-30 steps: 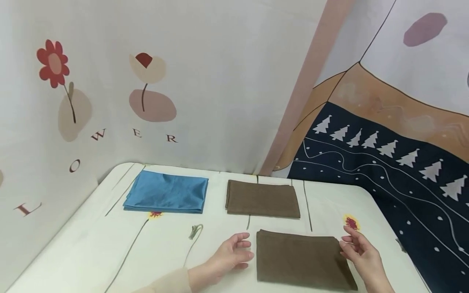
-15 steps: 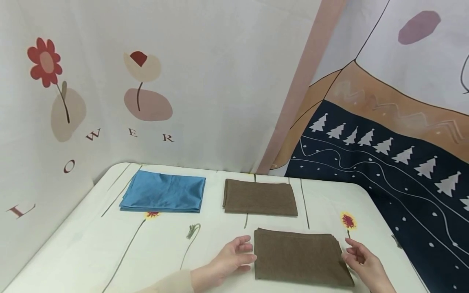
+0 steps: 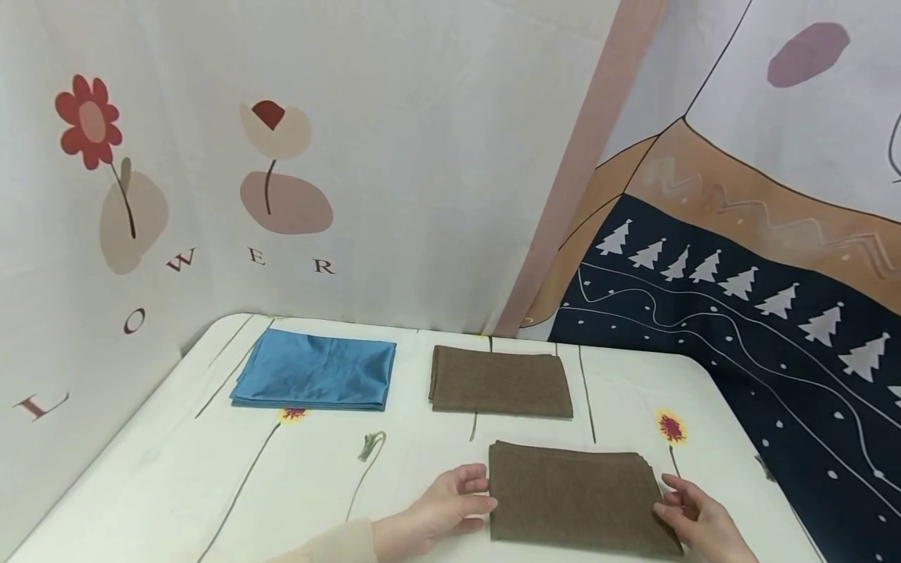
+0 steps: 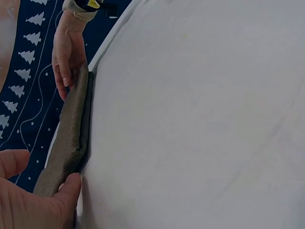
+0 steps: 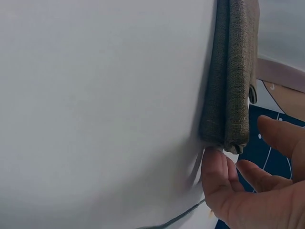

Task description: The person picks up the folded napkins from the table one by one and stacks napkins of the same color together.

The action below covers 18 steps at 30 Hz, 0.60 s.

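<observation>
Dark-brown, textured fabric rectangle, folded (image 3: 577, 500), lies between left hand (image 3: 446, 504) and right hand (image 3: 697, 520), fingers loosely spread at short edges, pinching nothing; probably framed so to keep layers squared. Looks flat, thickly layered, far corner near right fingers slightly stepped. Beyond fingers, on white floral-print worktop (image 3: 296, 500): smaller-looking brown folded cloth (image 3: 501, 381), glossy blue folded cloth (image 3: 317, 369).

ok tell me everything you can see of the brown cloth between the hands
The brown cloth looks plain, matte and woven, folded into a flat rectangle with stacked layers along its near edge. It lies on the white tabletop. The left hand touches its left edge, the right hand its right end.
</observation>
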Tool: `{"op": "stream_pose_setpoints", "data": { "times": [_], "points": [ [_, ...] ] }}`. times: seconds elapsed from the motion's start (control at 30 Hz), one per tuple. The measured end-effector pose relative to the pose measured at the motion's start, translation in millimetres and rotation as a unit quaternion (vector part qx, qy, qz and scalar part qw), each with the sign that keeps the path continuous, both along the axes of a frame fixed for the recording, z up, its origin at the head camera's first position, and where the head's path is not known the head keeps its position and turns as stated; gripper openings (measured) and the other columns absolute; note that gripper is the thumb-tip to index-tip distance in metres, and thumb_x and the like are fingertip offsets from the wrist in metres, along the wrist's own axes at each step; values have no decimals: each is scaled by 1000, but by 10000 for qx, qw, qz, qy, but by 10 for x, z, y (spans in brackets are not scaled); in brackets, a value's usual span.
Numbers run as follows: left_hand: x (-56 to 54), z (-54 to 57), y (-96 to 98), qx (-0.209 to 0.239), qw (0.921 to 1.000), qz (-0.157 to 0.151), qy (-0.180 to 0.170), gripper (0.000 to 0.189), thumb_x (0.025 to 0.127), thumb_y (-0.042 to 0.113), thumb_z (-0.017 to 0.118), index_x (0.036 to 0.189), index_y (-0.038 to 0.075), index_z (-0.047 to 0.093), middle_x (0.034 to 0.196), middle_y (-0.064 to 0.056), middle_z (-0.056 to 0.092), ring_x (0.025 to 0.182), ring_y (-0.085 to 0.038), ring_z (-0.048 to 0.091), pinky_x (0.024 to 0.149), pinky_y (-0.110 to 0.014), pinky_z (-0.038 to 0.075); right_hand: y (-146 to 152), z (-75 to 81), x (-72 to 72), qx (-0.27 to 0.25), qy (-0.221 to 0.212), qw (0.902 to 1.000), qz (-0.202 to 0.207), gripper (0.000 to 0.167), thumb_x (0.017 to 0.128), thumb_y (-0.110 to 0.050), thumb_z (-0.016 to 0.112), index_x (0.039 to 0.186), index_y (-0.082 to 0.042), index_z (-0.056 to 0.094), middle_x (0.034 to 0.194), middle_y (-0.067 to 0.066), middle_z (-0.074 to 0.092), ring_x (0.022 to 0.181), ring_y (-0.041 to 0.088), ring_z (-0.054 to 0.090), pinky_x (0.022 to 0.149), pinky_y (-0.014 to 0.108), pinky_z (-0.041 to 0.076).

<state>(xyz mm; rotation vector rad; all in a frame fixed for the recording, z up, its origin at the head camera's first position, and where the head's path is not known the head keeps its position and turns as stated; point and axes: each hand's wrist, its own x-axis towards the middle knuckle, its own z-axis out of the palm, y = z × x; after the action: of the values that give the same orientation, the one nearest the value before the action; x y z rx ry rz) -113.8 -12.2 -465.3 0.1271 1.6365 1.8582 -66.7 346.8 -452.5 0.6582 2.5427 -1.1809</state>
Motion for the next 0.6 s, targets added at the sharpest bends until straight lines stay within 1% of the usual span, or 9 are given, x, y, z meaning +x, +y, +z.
{"op": "stream_pose_setpoints", "data": {
  "times": [0.1, 0.2, 0.27, 0.43, 0.6],
  "points": [
    [-8, -1, 20, -27, 10000, -22, -19, 62, 84, 1, 62, 135, -16, 32, 129, -30, 47, 111, -34, 56, 89, -47, 50, -6, -10, 3, -23, -58, 10000, -41, 76, 84, -34, 70, 136, 9, 35, 111, 25, 56, 91, 23, 57, 75, 36, 53],
    [-19, -10, 44, -34, 10000, -38, 22, 62, 83, 0, 61, 134, -18, 31, 128, -30, 48, 112, -34, 55, 89, -48, 49, -12, -12, 9, -11, -61, 10000, -28, 74, 85, -32, 69, 135, 10, 35, 109, 25, 57, 90, 22, 57, 75, 36, 54],
    [-29, -16, 60, -30, 10000, -39, 45, 60, 83, -1, 61, 133, -18, 32, 125, -27, 51, 111, -31, 56, 89, -48, 49, -13, -12, 7, -31, -64, 10000, -10, 73, 85, -31, 69, 135, 11, 36, 109, 25, 58, 90, 22, 58, 75, 37, 54],
    [-62, -32, 98, -100, 9999, -32, 57, 57, 83, -3, 60, 132, -17, 36, 116, -15, 59, 102, -21, 57, 87, -45, 51, -10, 1, -13, 0, -18, 10000, 67, 69, 85, -29, 69, 133, 12, 39, 109, 24, 59, 92, 22, 58, 76, 36, 54],
    [-83, -60, 138, -59, 10000, -2, 52, 54, 82, -6, 59, 132, -16, 38, 110, -11, 61, 96, -17, 59, 85, -43, 52, -7, -6, -29, 109, 63, 9998, 159, 59, 87, -21, 67, 129, 13, 44, 99, 14, 63, 87, 19, 56, 70, 29, 52]
  ]
}}
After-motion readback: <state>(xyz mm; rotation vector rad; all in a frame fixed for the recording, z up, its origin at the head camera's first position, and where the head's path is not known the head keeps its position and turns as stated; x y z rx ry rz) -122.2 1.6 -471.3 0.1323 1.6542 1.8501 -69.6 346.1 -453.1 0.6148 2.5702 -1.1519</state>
